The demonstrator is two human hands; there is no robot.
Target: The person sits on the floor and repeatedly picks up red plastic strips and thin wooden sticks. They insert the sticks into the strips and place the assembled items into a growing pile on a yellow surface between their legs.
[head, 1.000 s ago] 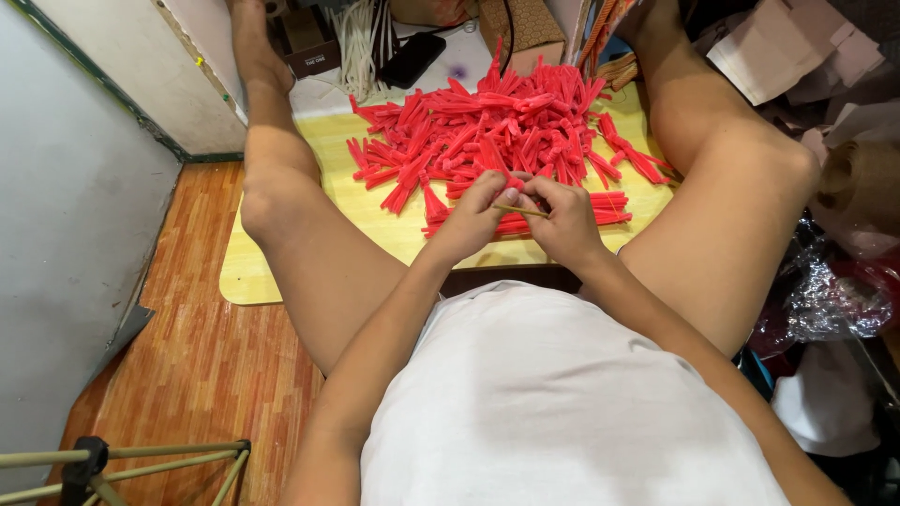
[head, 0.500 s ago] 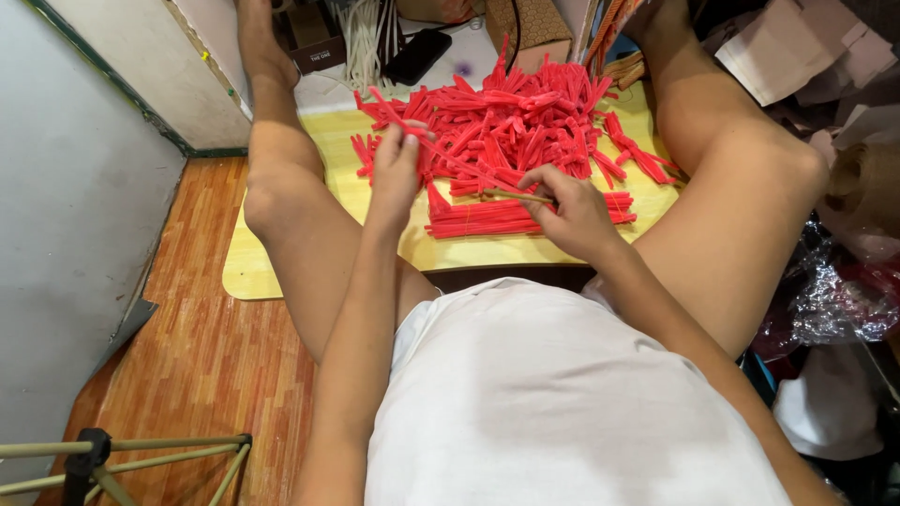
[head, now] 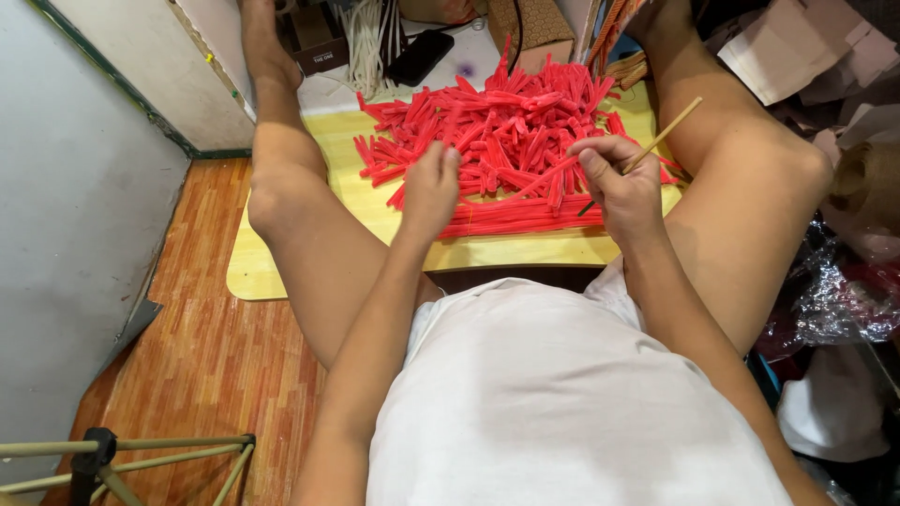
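A heap of short red paper strips [head: 506,126] covers a yellow board [head: 272,267] on the floor between my legs. A neat row of long thin red rolled sticks [head: 525,217] lies along the heap's near edge. My right hand [head: 619,183] is closed around a thin wooden stick [head: 670,131] that points up and to the right, with a red strip at its fingertips. Over the heap's left part, my left hand [head: 429,187] has its fingers curled onto the red strips; whether it holds one is unclear.
My bare legs flank the board. A grey wall [head: 66,215] stands at left over a wood-pattern floor [head: 206,365]. A dark phone [head: 422,56], white cords [head: 370,42] and a brown box [head: 534,23] lie behind the heap. Bags and cardboard clutter the right. A metal stand [head: 112,459] is bottom left.
My hands were together at the heap's near edge. The left hand reached out to the heap's left side. The right hand lifted, and its stick now tilts up to the right.
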